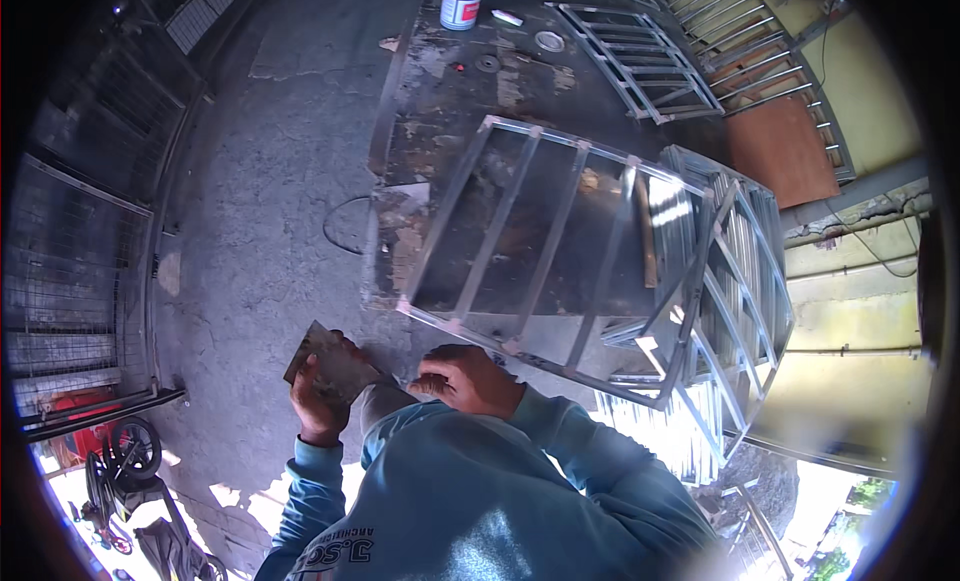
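Observation:
My left hand (322,401) grips a flat, grey-brown sheet-like piece (335,367) with a squared corner, low in front of me; I cannot tell its material. To the right of it, my right hand (470,381) is closed, with the fingers curled down. What those fingers hold, if anything, is hidden. Just beyond my right hand lies a silvery metal frame (510,245) with several crossbars. It rests tilted over the dark worktable (440,196), and its near corner hangs past the table edge.
More metal frames (740,281) are stacked at the right. Another frame (640,61) lies at the table's far end, near a paint can (461,7), a round lid (549,42) and a disc (487,64). A brown board (782,151) leans at right; a motorcycle (150,501) stands lower left.

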`<state>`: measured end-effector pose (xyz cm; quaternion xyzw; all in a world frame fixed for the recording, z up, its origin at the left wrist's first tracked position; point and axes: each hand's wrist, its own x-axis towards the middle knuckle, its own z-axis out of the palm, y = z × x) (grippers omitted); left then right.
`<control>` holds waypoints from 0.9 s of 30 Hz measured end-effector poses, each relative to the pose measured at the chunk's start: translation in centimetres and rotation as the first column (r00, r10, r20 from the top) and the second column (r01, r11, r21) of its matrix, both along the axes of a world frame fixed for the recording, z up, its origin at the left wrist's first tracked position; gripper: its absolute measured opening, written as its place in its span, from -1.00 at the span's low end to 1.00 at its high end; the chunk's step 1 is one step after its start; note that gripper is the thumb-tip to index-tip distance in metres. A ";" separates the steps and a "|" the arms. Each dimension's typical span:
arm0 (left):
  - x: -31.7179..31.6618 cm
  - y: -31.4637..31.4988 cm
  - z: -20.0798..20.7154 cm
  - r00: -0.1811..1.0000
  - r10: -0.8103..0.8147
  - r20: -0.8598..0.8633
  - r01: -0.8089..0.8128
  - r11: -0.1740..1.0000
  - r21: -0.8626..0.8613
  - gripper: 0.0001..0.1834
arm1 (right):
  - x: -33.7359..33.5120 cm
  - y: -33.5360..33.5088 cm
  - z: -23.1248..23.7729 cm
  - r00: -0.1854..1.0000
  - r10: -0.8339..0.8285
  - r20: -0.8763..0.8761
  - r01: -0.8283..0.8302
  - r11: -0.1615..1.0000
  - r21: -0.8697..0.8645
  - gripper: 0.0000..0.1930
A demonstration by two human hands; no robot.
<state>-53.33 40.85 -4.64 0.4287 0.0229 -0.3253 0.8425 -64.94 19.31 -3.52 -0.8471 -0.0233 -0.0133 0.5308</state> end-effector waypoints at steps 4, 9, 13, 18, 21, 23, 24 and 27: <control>6.7 6.7 0.3 0.999 0.012 0.041 -0.010 0.999 -0.043 -0.43 | 6.4 6.8 -0.8 0.999 -0.019 0.040 0.023 0.996 -0.087 -0.76; 13.2 13.3 2.0 0.998 0.061 0.010 -0.060 0.998 -0.018 -0.44 | 13.0 13.9 0.1 0.974 -0.083 0.210 0.071 0.995 0.064 -0.81; 16.7 16.8 2.3 0.997 0.051 0.054 -0.049 0.998 -0.044 -0.42 | 17.2 15.7 0.3 0.995 0.104 -0.002 -0.104 0.990 -0.091 -0.81; 19.3 16.7 1.6 0.997 0.064 -0.050 -0.067 0.997 -0.048 -0.39 | 21.7 17.3 0.3 0.997 0.012 0.076 -0.009 0.999 -0.039 -0.81; 21.1 16.4 1.9 0.997 0.011 -0.078 -0.012 1.000 -0.014 -0.38 | 24.8 17.1 -0.1 0.996 0.052 0.077 -0.039 0.984 -0.171 -0.76; 23.4 16.3 1.6 0.999 -0.014 -0.047 0.014 1.000 -0.001 -0.37 | 27.0 16.5 -0.4 0.996 0.026 0.081 -0.013 0.989 -0.148 -0.73; 24.8 16.3 1.3 0.999 -0.021 -0.050 0.022 1.000 0.007 -0.36 | 28.3 16.1 -1.0 0.994 -0.001 0.107 0.016 0.990 -0.140 -0.76; 29.1 15.0 1.4 0.999 -0.017 -0.041 0.019 0.999 0.035 -0.36 | 32.5 14.9 -1.8 0.964 -0.102 0.244 0.123 0.990 -0.070 -0.80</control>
